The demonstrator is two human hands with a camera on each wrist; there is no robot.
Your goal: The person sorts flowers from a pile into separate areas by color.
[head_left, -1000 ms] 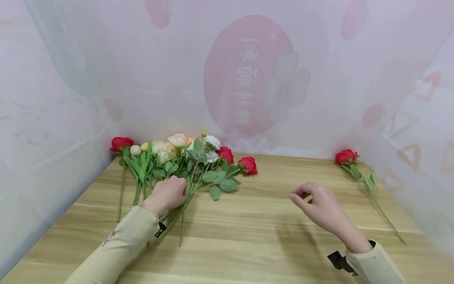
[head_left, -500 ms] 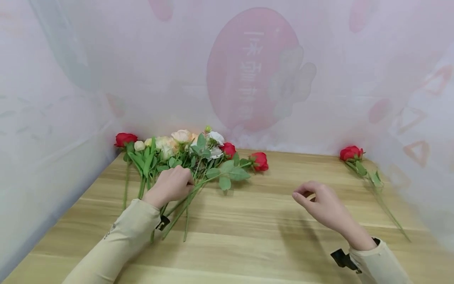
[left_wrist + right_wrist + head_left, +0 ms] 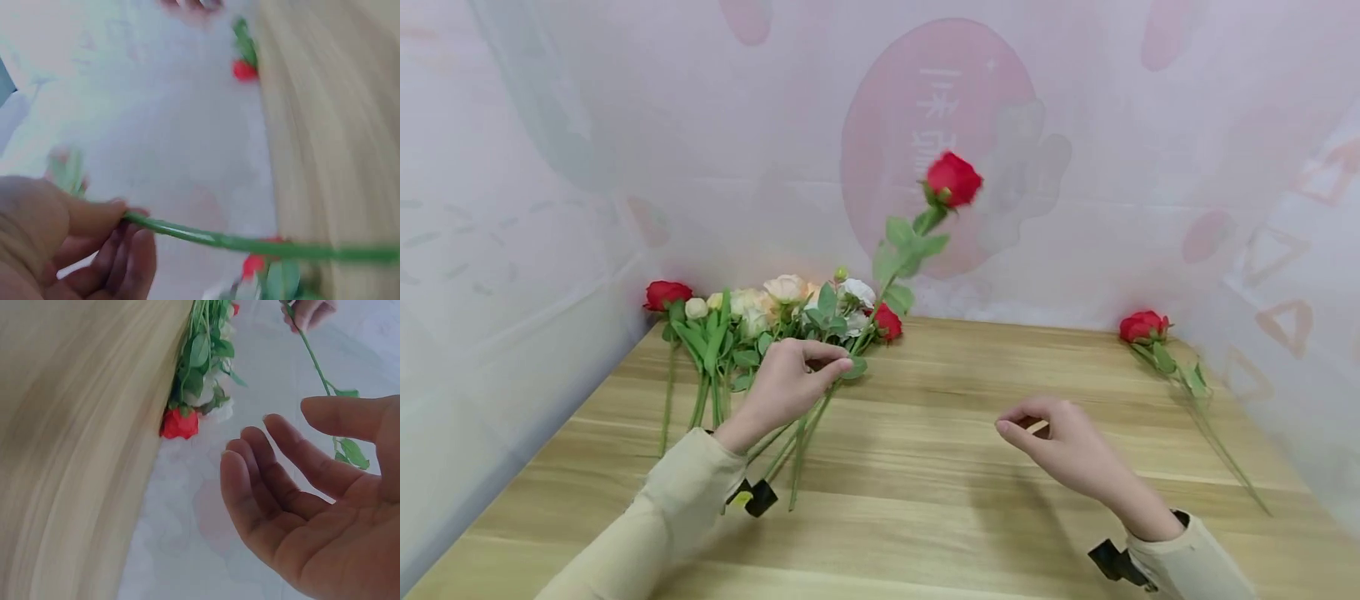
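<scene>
My left hand (image 3: 786,383) pinches the green stem of a red rose (image 3: 953,179) between thumb and fingers. The bloom is raised in front of the back wall, and the stem slants down through the hand. In the left wrist view the stem (image 3: 206,237) runs to the right from the fingertips. Behind and beside this hand lies a pile of flowers with white blooms (image 3: 856,293), peach blooms (image 3: 786,288) and another red rose (image 3: 887,322). My right hand (image 3: 1067,442) hovers above the table, fingers loosely curved, holding nothing, as the right wrist view also shows.
A single red rose (image 3: 1144,326) lies at the table's right side, its stem pointing toward the front. At the far left lies one more red rose (image 3: 667,295). Printed cloth walls (image 3: 737,167) enclose the wooden table (image 3: 925,517) at the back and both sides.
My left hand has drawn one red rose off the right side of the pile and lifted it, bloom upward. The right hand has shifted slightly left.
</scene>
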